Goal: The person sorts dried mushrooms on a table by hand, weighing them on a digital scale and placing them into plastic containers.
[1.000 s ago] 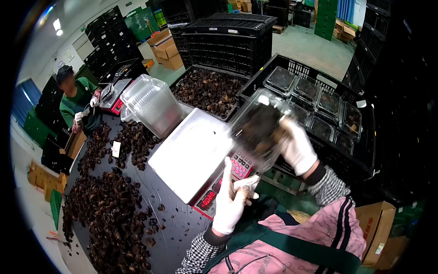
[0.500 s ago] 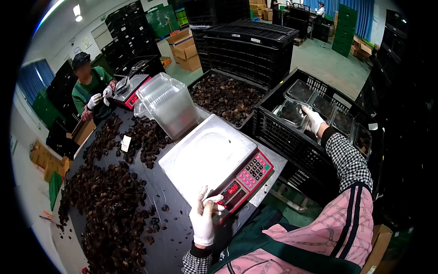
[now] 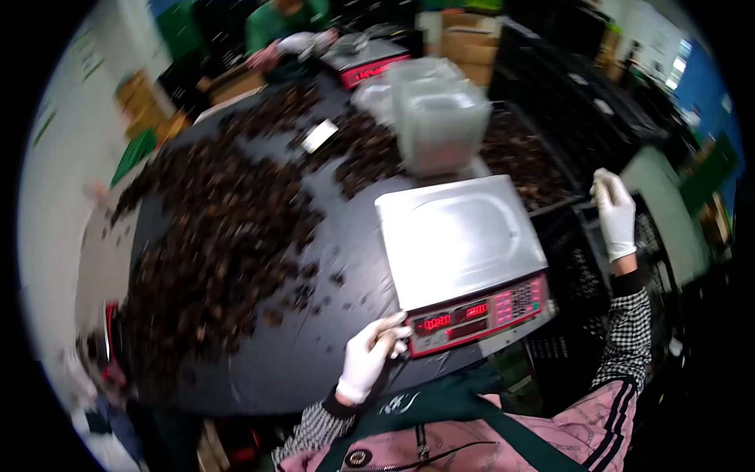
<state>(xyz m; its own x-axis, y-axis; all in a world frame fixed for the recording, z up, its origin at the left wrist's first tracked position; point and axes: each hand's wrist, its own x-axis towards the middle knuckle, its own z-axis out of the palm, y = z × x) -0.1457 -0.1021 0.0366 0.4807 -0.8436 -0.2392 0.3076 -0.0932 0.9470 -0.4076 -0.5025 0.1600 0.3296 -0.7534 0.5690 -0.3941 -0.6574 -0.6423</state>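
Observation:
My left hand (image 3: 371, 358), in a white glove, is beside the front left corner of the scale (image 3: 460, 240), its fingers curled; whether something small is between them cannot be made out. My right hand (image 3: 616, 214), also gloved, is raised over the black crate at the right, fingers drawn together, and no box shows in it. The scale has a bare metal plate and lit red digits. Behind it stands a stack of clear plastic containers (image 3: 440, 118). Dark dried pieces (image 3: 220, 228) lie heaped across the table's left side.
Across the grey table (image 3: 354, 275), a person in green (image 3: 275, 27) with gloved hands is near a second scale (image 3: 366, 59). A white card (image 3: 319, 136) lies among the pieces. A crate of dark pieces (image 3: 523, 157) is behind the scale. Tall black crates (image 3: 566, 86) stand at the back right.
The view has swung left and is blurred. My right hand has let go of the filled clear box in the crate and risen from it. My left hand remains by the scale's corner.

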